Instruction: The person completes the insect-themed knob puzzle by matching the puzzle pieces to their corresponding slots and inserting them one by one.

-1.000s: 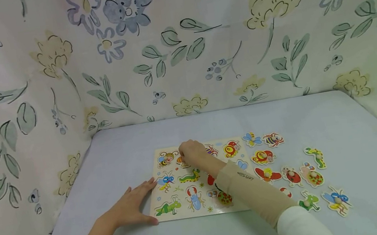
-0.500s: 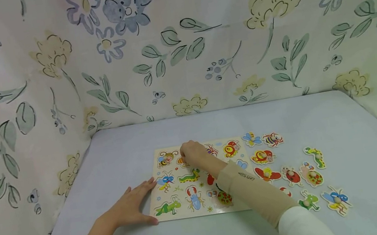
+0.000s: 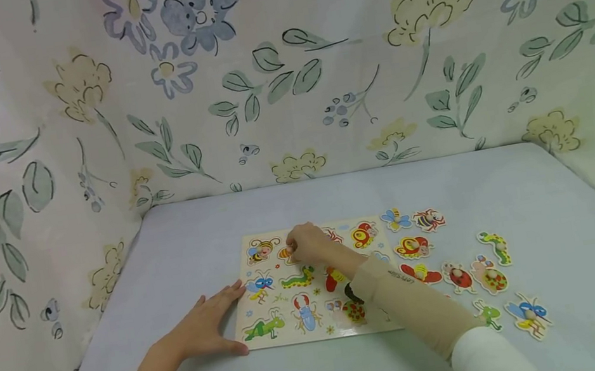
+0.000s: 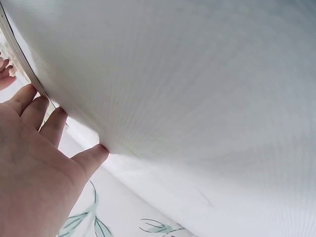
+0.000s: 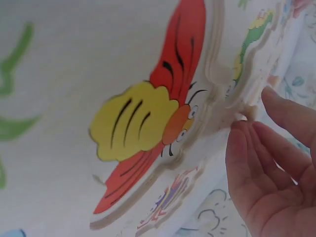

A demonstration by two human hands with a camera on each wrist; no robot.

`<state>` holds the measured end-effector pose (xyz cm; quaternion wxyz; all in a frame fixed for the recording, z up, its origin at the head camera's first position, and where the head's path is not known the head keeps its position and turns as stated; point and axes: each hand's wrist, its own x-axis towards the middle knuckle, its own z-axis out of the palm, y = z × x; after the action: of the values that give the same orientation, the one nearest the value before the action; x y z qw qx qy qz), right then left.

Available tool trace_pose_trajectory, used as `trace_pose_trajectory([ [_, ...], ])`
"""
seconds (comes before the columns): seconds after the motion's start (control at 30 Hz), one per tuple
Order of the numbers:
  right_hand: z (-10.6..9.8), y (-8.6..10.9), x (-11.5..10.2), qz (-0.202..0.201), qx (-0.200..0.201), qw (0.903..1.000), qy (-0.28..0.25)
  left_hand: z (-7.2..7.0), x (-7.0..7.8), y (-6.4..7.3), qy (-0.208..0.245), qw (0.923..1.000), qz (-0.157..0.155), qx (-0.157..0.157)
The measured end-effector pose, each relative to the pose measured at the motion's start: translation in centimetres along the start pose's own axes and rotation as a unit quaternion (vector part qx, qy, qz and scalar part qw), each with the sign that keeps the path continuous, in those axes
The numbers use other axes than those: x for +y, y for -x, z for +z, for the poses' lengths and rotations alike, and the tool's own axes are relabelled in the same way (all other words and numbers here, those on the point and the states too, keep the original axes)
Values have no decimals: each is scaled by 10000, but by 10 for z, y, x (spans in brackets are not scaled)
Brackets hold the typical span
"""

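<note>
A pale wooden puzzle board (image 3: pixel 291 338) with printed insects lies mid-table. My left hand (image 3: pixel 209 327) spreads its fingers against the board's left side, thumb at the near left corner; the left wrist view shows its fingertips (image 4: pixel 60 112) along the edge. Over the back row, my right hand (image 3: pixel 312 244) is at an orange striped insect piece (image 3: pixel 284 253), partly hidden by it. In the right wrist view, a small wooden knob (image 5: pixel 248 111) sits beside the right hand's fingertips, with the thumb standing apart from the fingers. A bee (image 3: pixel 261 252) lies just left of that piece.
Knobbed insect pieces lie right of the board, including a blue-winged insect (image 3: pixel 397 219), a red-winged insect (image 3: pixel 421 273), a ladybug (image 3: pixel 458 277), a caterpillar (image 3: pixel 496 247) and a mosquito (image 3: pixel 528 314). Behind the table (image 3: pixel 193 220) hangs a floral curtain (image 3: pixel 280 72).
My right hand and forearm have shifted slightly right and nearer, uncovering more of the red-winged picture on the board. The left hand stays at the board's edge.
</note>
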<state>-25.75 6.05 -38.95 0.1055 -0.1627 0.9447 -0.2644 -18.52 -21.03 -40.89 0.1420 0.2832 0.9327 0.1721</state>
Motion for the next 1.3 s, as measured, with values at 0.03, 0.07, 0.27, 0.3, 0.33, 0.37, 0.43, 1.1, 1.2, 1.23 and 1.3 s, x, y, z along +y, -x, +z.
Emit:
trace_pose_trajectory([
  [0.03,-1,1,0,7,-39,10000,-86,0,0,0,2,10000,1,1],
  [0.07,-2,3,1,-16,-68,9999,-143,0,1,0,5,10000,12,2],
  [0.27,-9,10,9,-27,-51,9993,-376,-1,1,1,-26,10000,32,29],
  [0.3,-10,11,11,-24,-3,9991,-425,-1,1,0,-31,10000,25,30],
  [0.33,-11,12,13,-24,46,9989,-476,-1,1,0,-40,10000,26,32],
  [0.37,-13,13,16,-25,109,9985,-528,-1,0,0,-42,10000,26,35],
  [0.43,-16,14,22,-50,212,9979,-612,-1,0,0,-56,10000,29,40],
  [1.1,-62,51,88,22,737,9948,-697,0,2,0,-47,10000,-52,-11],
  [1.2,-70,58,98,222,799,9942,-680,-1,3,1,-82,10000,-46,2],
  [1.23,-73,61,101,270,809,9941,-668,-1,3,1,-90,10000,-40,8],
  [1.3,-79,65,107,379,848,9938,-617,0,3,0,-86,10000,-50,-8],
])
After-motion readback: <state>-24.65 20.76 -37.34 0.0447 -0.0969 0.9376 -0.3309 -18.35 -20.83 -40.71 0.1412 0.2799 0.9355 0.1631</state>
